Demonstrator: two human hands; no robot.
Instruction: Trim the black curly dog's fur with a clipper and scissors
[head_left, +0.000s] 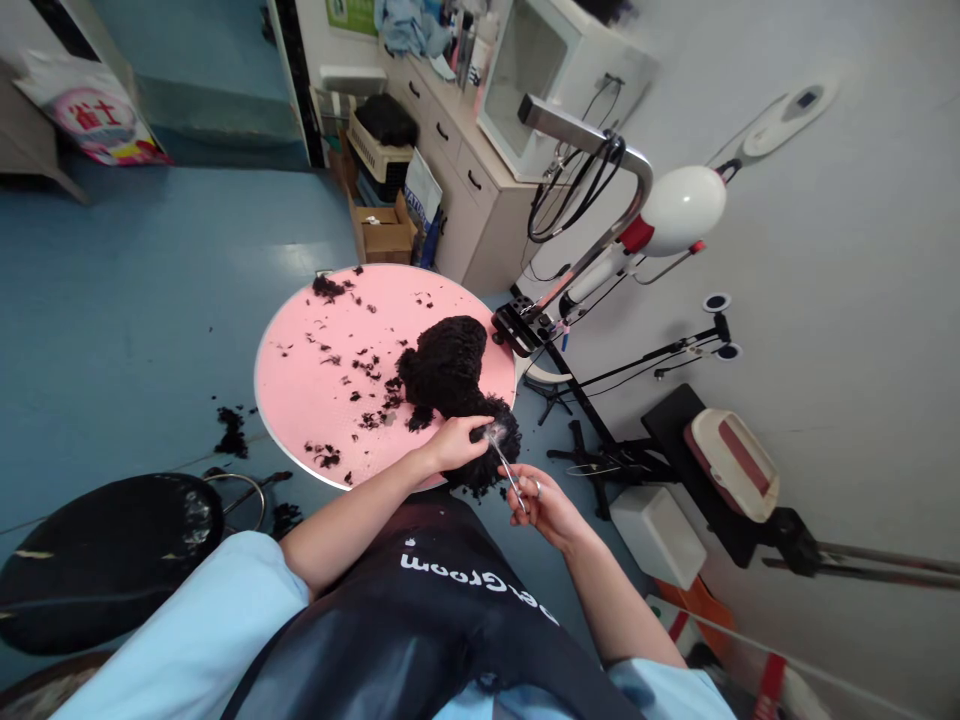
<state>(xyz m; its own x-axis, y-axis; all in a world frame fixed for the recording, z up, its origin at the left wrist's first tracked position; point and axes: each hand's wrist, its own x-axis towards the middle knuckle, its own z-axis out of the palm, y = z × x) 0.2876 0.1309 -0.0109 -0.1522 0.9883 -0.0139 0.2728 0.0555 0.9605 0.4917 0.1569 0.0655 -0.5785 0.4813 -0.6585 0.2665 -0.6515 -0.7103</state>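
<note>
A small black curly-haired dog [448,375] lies on a round pink grooming table [315,380]. My left hand [455,442] is closed on the dog's fur at its near end, by the table's edge. My right hand [541,503] grips a pair of silver scissors [506,468]. Their blades point up and left into the fur right beside my left hand's fingers. Clumps of cut black hair [330,288] lie scattered over the pink top.
A black stool [105,555] stands at the lower left, with hair clumps [231,432] on the blue floor. A metal grooming arm [592,150] and a white dryer [679,208] rise to the right of the table. Cabinets [465,170] and a cardboard box [382,235] stand behind.
</note>
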